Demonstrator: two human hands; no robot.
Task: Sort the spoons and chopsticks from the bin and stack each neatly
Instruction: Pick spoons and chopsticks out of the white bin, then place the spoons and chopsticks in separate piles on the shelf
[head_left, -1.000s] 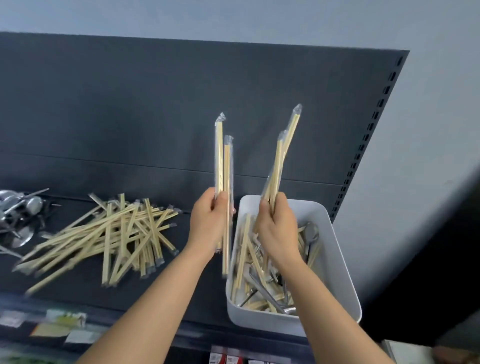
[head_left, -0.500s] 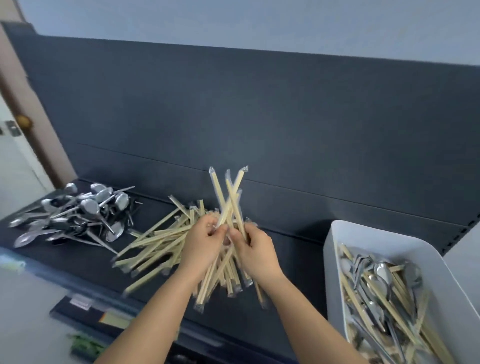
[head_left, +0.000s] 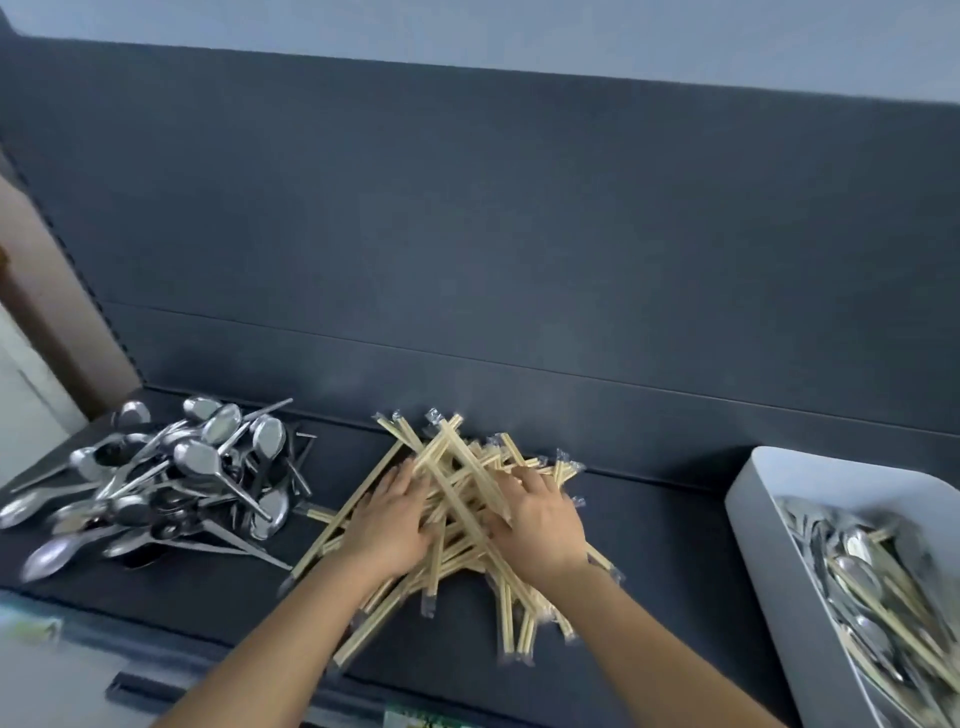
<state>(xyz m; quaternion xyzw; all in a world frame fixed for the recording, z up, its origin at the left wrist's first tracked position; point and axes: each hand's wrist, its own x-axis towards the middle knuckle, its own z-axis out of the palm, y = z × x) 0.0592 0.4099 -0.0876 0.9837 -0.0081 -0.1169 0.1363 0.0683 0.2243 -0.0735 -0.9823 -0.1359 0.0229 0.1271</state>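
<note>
A loose pile of wrapped wooden chopsticks (head_left: 457, 467) lies on the dark shelf (head_left: 665, 545) in the middle. My left hand (head_left: 392, 525) rests flat on the pile's left side, fingers spread. My right hand (head_left: 537, 519) lies flat on its right side, fingers apart. Neither hand grips a chopstick. A heap of metal spoons (head_left: 171, 483) sits to the left. The white bin (head_left: 763, 499) at the right edge holds mixed spoons and chopsticks.
The shelf's dark back panel (head_left: 519, 234) rises right behind the piles. The shelf's front edge (head_left: 156, 686) carries label strips. Bare shelf lies between the chopstick pile and the bin.
My hands carried the chopsticks from above the bin to the pile, laid them down and let go. Both hands now press flat on the pile. The view has swung left.
</note>
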